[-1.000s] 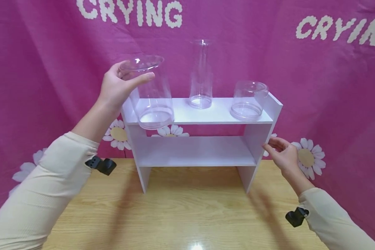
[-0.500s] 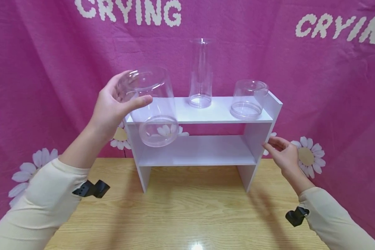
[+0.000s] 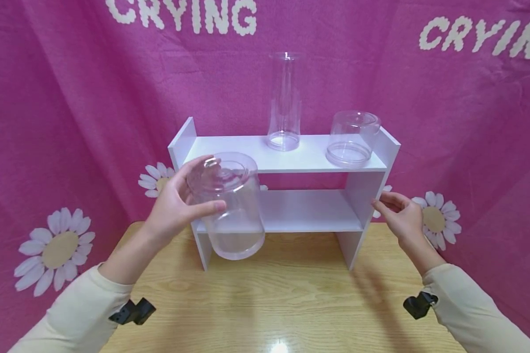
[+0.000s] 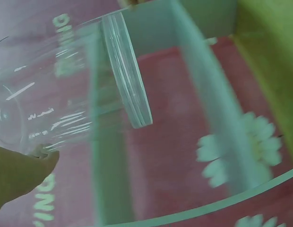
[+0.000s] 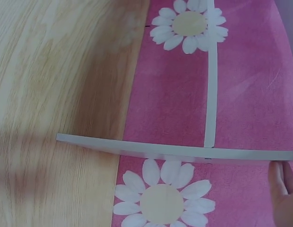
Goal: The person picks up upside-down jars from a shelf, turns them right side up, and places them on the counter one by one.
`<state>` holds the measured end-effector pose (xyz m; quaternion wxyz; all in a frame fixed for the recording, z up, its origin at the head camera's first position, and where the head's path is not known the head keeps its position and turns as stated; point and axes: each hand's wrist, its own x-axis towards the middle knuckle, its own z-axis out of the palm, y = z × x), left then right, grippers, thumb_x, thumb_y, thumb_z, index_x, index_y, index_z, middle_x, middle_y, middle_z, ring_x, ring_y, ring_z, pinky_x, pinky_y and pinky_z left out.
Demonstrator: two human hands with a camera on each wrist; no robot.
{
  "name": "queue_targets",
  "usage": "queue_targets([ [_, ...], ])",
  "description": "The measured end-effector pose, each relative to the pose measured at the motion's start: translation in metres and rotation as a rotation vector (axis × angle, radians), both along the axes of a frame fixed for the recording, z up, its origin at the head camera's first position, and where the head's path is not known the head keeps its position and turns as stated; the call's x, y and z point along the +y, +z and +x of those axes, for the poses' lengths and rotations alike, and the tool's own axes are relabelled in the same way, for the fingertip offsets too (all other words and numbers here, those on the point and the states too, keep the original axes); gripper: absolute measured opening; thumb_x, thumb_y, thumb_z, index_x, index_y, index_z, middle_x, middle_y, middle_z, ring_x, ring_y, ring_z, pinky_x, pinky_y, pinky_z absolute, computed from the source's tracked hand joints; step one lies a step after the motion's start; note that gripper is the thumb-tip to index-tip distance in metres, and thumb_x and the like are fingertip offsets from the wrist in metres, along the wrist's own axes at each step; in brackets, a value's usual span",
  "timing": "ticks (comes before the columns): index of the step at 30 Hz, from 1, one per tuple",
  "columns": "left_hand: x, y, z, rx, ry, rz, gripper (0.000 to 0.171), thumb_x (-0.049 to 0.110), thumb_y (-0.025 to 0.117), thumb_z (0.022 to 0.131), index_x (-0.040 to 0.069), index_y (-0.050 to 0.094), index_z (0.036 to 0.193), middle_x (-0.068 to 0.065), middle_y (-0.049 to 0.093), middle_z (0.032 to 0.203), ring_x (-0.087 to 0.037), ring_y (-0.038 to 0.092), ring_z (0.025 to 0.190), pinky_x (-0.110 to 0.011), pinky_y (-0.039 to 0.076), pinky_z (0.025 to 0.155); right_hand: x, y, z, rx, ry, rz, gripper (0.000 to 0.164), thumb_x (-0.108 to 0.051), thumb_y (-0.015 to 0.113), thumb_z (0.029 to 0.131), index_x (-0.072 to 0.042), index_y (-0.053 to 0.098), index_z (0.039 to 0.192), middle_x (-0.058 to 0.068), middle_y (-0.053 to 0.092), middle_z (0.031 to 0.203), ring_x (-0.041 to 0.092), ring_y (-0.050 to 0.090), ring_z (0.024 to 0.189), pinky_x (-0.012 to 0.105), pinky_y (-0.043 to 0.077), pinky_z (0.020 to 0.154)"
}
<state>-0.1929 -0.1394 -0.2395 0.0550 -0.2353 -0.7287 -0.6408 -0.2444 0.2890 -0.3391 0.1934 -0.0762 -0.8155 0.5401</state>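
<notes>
My left hand (image 3: 181,201) holds a large clear plastic jar (image 3: 238,220) in front of the white shelf (image 3: 304,213), thumb on the near side, other fingers around the far side. The jar's ringed end (image 4: 130,71) points away from that hand in the left wrist view. Two more clear containers stand on the top board: a tall narrow cylinder (image 3: 284,105) near the middle and a short wide jar (image 3: 352,142) at the right. My right hand (image 3: 399,215) touches the shelf's right side panel near its front edge; its fingers (image 5: 278,182) lie against the outer face.
The shelf stands on a wooden table (image 3: 287,294), with a lower board under the top one. Behind it hangs a pink cloth (image 3: 115,98) with daisies and white letters. A raised left side panel (image 3: 183,142) borders the top board.
My left hand has brought the jar down and slightly right, from beside the top board to in front of the lower board, tilting it on the way. The right hand has stayed still.
</notes>
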Motion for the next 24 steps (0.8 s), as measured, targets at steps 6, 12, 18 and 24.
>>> queue_targets([
  [6,0.007,-0.040,0.000,-0.039,-0.031,-0.052,0.085,0.006,0.080,0.074,0.005,0.034,0.145,-0.016,0.045,0.143,-0.004,0.052,0.120,-0.011,0.044,0.101,-0.009,0.006,0.009,-0.009,-0.078,-0.060,0.030,-0.030,0.074,0.084,-0.016,0.064,0.109,-0.032,0.057,0.080,-0.015,0.057,0.076,0.002,0.048,0.067],
  [12,0.010,-0.050,-0.003,-0.020,-0.020,-0.061,0.085,0.009,0.081,0.074,0.005,0.035,0.144,-0.015,0.045,0.143,-0.025,0.047,0.129,-0.012,0.043,0.102,-0.031,0.015,0.020,0.185,-0.196,-0.192,0.022,-0.013,0.075,0.081,-0.017,0.065,0.099,-0.024,0.062,0.082,-0.009,0.060,0.078,0.001,0.048,0.069],
  [18,0.012,-0.057,-0.010,-0.041,-0.009,-0.061,0.085,0.009,0.081,0.073,0.008,0.034,0.145,-0.014,0.045,0.143,-0.028,0.046,0.130,-0.015,0.043,0.103,-0.053,0.014,0.037,0.257,-0.052,-0.068,0.032,-0.007,0.073,0.082,-0.002,0.064,0.113,-0.030,0.064,0.089,-0.013,0.062,0.082,0.001,0.048,0.075],
  [24,0.018,-0.069,-0.014,-0.063,-0.033,-0.028,0.086,0.011,0.081,0.073,0.007,0.034,0.145,-0.016,0.044,0.145,-0.030,0.047,0.130,-0.017,0.044,0.104,-0.073,0.003,0.044,0.311,0.251,0.011,0.042,0.001,0.072,0.081,0.005,0.059,0.122,-0.028,0.064,0.102,-0.008,0.063,0.094,0.008,0.052,0.083],
])
